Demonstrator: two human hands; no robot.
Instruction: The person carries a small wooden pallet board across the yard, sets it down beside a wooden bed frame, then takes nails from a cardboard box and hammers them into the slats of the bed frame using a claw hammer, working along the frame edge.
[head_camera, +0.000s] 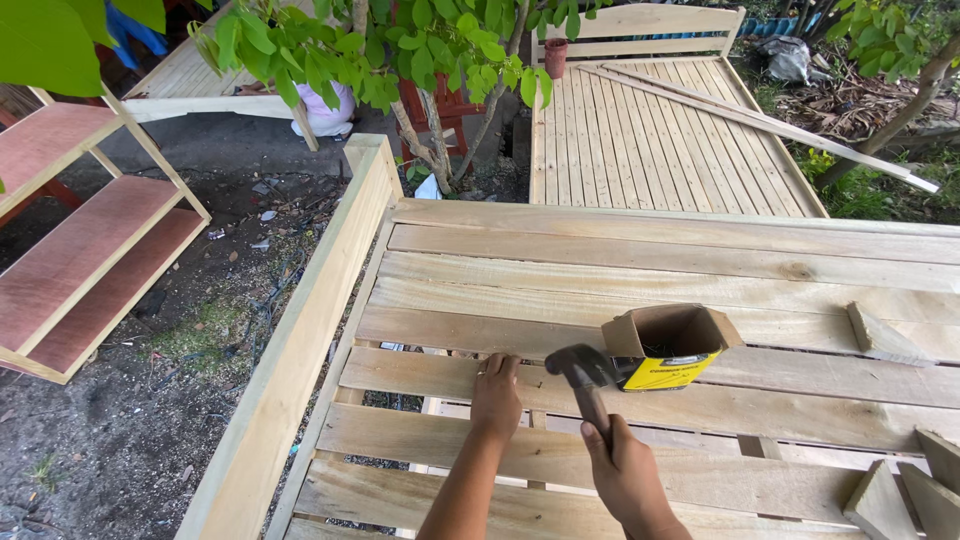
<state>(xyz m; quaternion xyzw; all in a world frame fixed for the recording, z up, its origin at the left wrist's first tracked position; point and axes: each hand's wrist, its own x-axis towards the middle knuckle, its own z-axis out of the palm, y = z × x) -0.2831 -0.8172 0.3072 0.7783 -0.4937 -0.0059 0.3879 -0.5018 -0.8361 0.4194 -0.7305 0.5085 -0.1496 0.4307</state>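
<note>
The dark-headed hammer with a dark handle (585, 385) is in my right hand (628, 478), whose fingers are wrapped tight around the lower part of the handle. Its head hangs just above the pale wooden slat (700, 408) that my left hand (496, 397) presses on. I see that left hand lying palm down, fingers reaching to the far edge of the slat; whether it pinches a nail there I cannot tell, as anything under the fingertips is too small to make out.

The slat is one of many that run across the unfinished pale wooden bed frame (300, 350), with gaps between them through which the ground shows. Just to the right of the hammer head stands a small open cardboard box with a yellow front (668, 350), flaps up, resting across two slats. Further right I see a short wedge-shaped offcut of pale wood (885, 338) lying on the slats, and more pale wooden offcuts (905, 490) at the lower right corner.

Beyond the frame lies a second slatted wooden platform (650, 140), with a long loose pale wooden batten (760, 122) lying slantwise on it. A small leafy tree (430, 110) stands between the two. To the left, on bare dirt, a shelf unit with reddish-brown boards (80, 250) lies tilted.
</note>
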